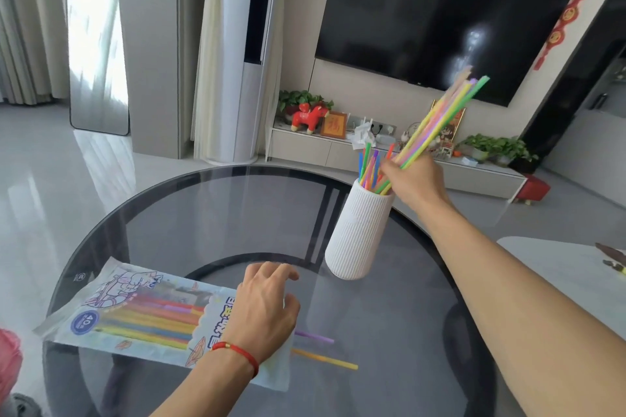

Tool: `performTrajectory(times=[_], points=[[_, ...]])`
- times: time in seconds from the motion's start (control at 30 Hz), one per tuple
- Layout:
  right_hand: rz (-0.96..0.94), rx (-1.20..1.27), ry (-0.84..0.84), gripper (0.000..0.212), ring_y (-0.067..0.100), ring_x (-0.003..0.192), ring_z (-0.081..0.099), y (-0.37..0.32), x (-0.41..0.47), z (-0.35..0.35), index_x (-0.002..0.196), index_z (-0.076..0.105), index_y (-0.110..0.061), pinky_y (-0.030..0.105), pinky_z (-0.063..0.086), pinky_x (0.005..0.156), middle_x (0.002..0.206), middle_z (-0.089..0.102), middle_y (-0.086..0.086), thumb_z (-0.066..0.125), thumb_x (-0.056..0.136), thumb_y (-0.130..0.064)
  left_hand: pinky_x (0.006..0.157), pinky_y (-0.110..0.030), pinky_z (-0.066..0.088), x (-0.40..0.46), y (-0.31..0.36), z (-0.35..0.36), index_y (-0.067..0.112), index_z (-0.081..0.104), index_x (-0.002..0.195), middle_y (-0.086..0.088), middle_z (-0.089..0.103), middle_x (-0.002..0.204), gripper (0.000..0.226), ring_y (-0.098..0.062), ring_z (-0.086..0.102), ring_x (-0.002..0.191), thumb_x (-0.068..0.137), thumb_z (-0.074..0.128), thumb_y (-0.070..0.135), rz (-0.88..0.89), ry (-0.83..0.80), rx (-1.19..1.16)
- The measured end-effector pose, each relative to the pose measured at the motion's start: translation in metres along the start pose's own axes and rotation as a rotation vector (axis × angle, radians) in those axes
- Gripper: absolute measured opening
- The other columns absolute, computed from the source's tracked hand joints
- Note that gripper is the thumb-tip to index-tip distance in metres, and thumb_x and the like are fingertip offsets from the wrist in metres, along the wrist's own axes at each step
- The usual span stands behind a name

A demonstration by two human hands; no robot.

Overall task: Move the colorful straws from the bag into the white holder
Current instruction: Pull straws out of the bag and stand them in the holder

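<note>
On a round dark glass table (203, 213), the left hand (266, 311), a red string bracelet (237, 352) at its wrist, presses flat with fingers spread on a printed plastic bag (135, 315) at seven o'clock. The bag's label reads "40"; coloured straws show inside. Two loose straws (325, 359) poke from its open end. Farther, at one o'clock, the right hand (416, 183) grips a bundle of straws (440, 118), their lower ends inside the white ribbed holder (359, 234).

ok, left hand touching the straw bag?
Touching. Head view shows the left hand resting flat on the open end of the straw bag, covering it with no gap.
</note>
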State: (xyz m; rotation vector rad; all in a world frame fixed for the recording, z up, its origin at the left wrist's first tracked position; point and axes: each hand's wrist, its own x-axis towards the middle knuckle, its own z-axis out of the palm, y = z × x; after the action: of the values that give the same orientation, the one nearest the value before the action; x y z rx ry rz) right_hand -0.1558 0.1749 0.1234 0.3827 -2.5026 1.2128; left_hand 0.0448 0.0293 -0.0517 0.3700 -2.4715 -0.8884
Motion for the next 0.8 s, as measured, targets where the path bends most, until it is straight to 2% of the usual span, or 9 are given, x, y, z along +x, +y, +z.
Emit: performTrajectory(times=[0.13, 0.27, 0.33, 0.43, 0.5, 0.57, 0.67, 0.73, 0.8], points=[[0.043, 0.048, -0.060, 0.023, 0.021, 0.086, 0.069, -0.008, 0.002, 0.000, 0.079, 0.070, -0.025, 0.024, 0.045, 0.061, 0.089, 0.074, -0.001, 0.073, 0.088, -0.047, 0.099, -0.039, 0.043, 0.000, 0.000, 0.000, 0.025, 0.061, 0.117, 0.006, 0.059, 0.124, 0.032, -0.021, 0.041, 0.122, 0.086, 0.057, 0.016, 0.003, -0.015, 0.023], [-0.027, 0.109, 0.026, 0.023, 0.020, 0.088, 0.073, -0.014, 0.003, -0.006, 0.084, 0.070, -0.022, 0.026, 0.048, 0.066, 0.090, 0.074, 0.000, 0.076, 0.087, -0.044, 0.101, -0.038, 0.042, 0.001, 0.001, -0.001, 0.026, 0.060, 0.119, 0.007, 0.058, 0.128, 0.033, -0.020, 0.040, 0.124, 0.087, 0.056, 0.019, -0.005, -0.043, 0.046], [-0.136, 0.055, 0.138, 0.038, 0.024, 0.102, 0.068, -0.016, 0.003, -0.008, 0.109, 0.067, -0.013, 0.027, 0.046, 0.077, 0.111, 0.071, 0.007, 0.077, 0.086, -0.041, 0.103, -0.038, 0.042, 0.001, 0.001, -0.001, 0.026, 0.059, 0.121, 0.007, 0.057, 0.129, 0.033, -0.020, 0.039, 0.126, 0.088, 0.056, 0.020, -0.009, -0.059, 0.051], [-0.345, 0.132, 0.234, 0.079, 0.023, 0.129, 0.053, -0.021, -0.001, -0.010, 0.151, 0.038, -0.012, 0.026, 0.046, 0.097, 0.150, 0.049, 0.013, 0.083, 0.086, -0.022, 0.103, -0.038, 0.042, 0.000, 0.002, -0.001, 0.027, 0.057, 0.122, 0.007, 0.056, 0.130, 0.033, -0.019, 0.038, 0.127, 0.090, 0.056, 0.022, -0.009, -0.077, 0.062], [-0.434, 0.165, 0.256, 0.092, 0.030, 0.132, 0.055, -0.022, 0.000, -0.011, 0.160, 0.025, -0.016, 0.037, 0.053, 0.103, 0.155, 0.044, 0.015, 0.080, 0.088, -0.011, 0.104, -0.037, 0.042, 0.000, 0.002, -0.001, 0.027, 0.056, 0.123, 0.007, 0.055, 0.131, 0.033, -0.018, 0.037, 0.128, 0.090, 0.055, 0.022, -0.008, -0.082, 0.070], [-0.465, 0.087, 0.241, 0.079, 0.028, 0.119, 0.064, -0.022, 0.001, -0.011, 0.160, 0.029, -0.020, 0.036, 0.056, 0.093, 0.145, 0.055, 0.012, 0.072, 0.095, -0.012, 0.104, -0.036, 0.041, 0.000, 0.002, 0.000, 0.028, 0.056, 0.123, 0.008, 0.055, 0.131, 0.033, -0.018, 0.037, 0.128, 0.091, 0.055, 0.023, -0.005, -0.085, 0.075], [-0.430, -0.064, 0.152, 0.032, 0.023, 0.105, 0.071, -0.017, -0.001, -0.005, 0.137, 0.061, -0.015, 0.037, 0.058, 0.089, 0.122, 0.073, 0.008, 0.054, 0.107, -0.025, 0.104, -0.036, 0.041, 0.000, 0.001, 0.001, 0.028, 0.056, 0.123, 0.008, 0.055, 0.131, 0.033, -0.018, 0.037, 0.128, 0.091, 0.055, 0.022, -0.004, -0.086, 0.075], [-0.339, -0.067, 0.061, 0.034, 0.026, 0.094, 0.073, -0.013, -0.003, -0.001, 0.114, 0.071, -0.011, 0.044, 0.061, 0.085, 0.104, 0.075, 0.012, 0.045, 0.110, -0.033, 0.104, -0.035, 0.042, 0.000, 0.001, 0.001, 0.028, 0.056, 0.122, 0.008, 0.055, 0.131, 0.032, -0.018, 0.037, 0.128, 0.091, 0.055, 0.023, -0.004, -0.091, 0.077], [-0.282, -0.027, 0.030, 0.036, 0.027, 0.101, 0.072, -0.013, -0.004, 0.002, 0.119, 0.069, -0.011, 0.040, 0.060, 0.089, 0.111, 0.072, 0.015, 0.047, 0.108, -0.036, 0.104, -0.034, 0.042, -0.001, 0.000, 0.001, 0.029, 0.056, 0.122, 0.008, 0.055, 0.131, 0.032, -0.017, 0.037, 0.128, 0.091, 0.054, 0.023, 0.001, -0.096, 0.086]])
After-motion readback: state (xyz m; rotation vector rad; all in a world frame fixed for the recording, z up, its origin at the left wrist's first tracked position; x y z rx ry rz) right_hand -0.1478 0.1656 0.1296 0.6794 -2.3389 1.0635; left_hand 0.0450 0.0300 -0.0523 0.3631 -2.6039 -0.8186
